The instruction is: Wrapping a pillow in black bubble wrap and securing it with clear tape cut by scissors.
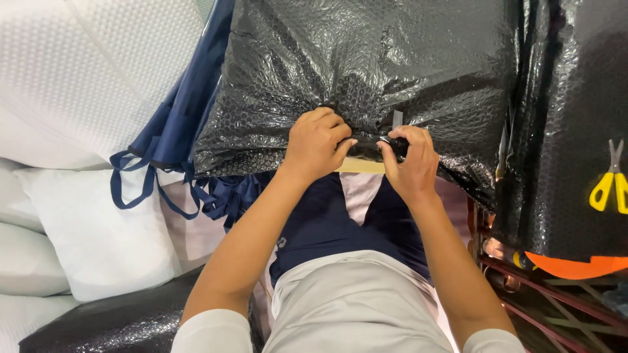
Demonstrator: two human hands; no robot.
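Seen from overhead, the person's left hand [316, 145] and right hand [411, 159] pinch the gathered edge of a black bubble-wrap bundle [366, 72] with curled fingers, just above a strip of tan tape [361, 165]; yellow-handled scissors [611, 186] lie well to the right, white pillows [98, 235] left.

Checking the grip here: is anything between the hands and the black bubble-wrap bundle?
Nothing visible. The left hand and right hand both pinch the gathered edge of the black bubble-wrap bundle directly. The yellow-handled scissors lie off to the right, apart from both hands.
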